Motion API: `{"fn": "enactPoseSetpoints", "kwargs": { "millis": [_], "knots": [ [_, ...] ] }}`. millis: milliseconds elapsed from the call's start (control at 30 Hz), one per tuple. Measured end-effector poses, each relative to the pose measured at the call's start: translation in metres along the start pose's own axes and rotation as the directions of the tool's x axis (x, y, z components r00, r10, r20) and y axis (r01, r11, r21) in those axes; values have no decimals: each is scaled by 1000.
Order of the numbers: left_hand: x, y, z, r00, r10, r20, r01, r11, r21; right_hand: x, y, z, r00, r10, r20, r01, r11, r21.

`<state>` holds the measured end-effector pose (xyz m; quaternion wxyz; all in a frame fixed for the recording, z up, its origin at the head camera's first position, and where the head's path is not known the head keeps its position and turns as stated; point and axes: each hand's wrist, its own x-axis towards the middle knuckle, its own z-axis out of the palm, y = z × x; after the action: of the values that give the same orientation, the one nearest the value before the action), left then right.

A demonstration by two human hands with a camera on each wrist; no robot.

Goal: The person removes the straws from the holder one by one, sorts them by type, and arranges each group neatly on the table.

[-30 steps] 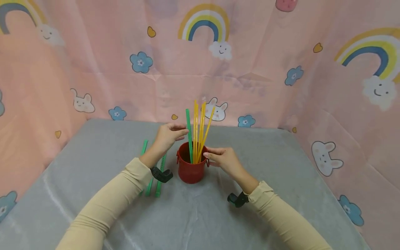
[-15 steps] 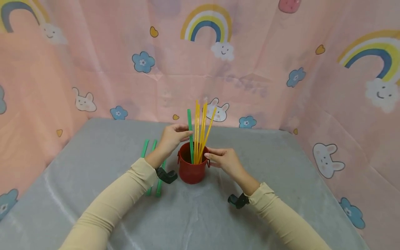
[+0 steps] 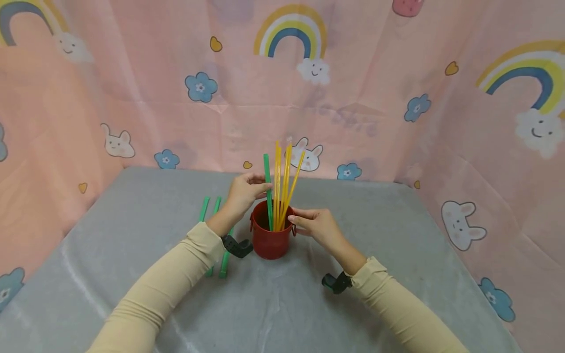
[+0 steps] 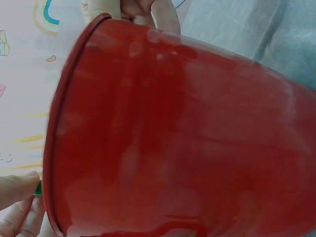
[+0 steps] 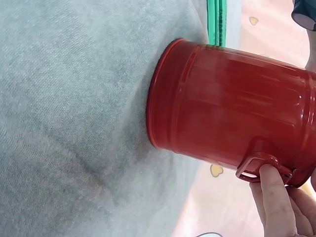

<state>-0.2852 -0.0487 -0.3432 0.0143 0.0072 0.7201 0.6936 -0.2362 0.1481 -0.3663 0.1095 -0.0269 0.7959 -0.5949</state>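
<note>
A small red bucket stands upright on the grey cloth. Several long, thin yellow sticks lean in it, with one green stick at their left. My left hand pinches that green stick between thumb and fingers above the rim; in the left wrist view only a bit of green shows at the thumb. On the other side, my right hand holds the bucket, thumb at the rim. A finger lies on its ring handle in the right wrist view. The sticks' lower ends are hidden inside.
More green sticks lie on the cloth left of the bucket, partly covered by the left forearm. Grey cloth covers the table, and a pink printed curtain closes off the back and sides.
The left hand has shifted slightly right, its fingers now on the green stick, which stays standing in the bucket. The right hand has kept its hold on the bucket.
</note>
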Motion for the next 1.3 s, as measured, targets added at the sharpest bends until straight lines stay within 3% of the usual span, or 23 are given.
{"fn": "enactPoseSetpoints", "kwargs": {
  "millis": [200,567,1000,1300],
  "knots": [
    [1,1,-3,999,38,-9,-38,999,18,1,1,1,1000,-23,1,23,1000,4],
    [-5,22,-14,992,128,7,-128,992,16,1,1,2,1000,1,-16,-1,1000,4],
    [-9,53,-28,982,182,-46,-182,983,-7,0,-1,2,1000,6,-22,-6,1000,3],
    [-15,64,-34,968,238,-80,-243,968,-69,1,0,2,1000,14,-16,-14,1000,-2]
  ]
}}
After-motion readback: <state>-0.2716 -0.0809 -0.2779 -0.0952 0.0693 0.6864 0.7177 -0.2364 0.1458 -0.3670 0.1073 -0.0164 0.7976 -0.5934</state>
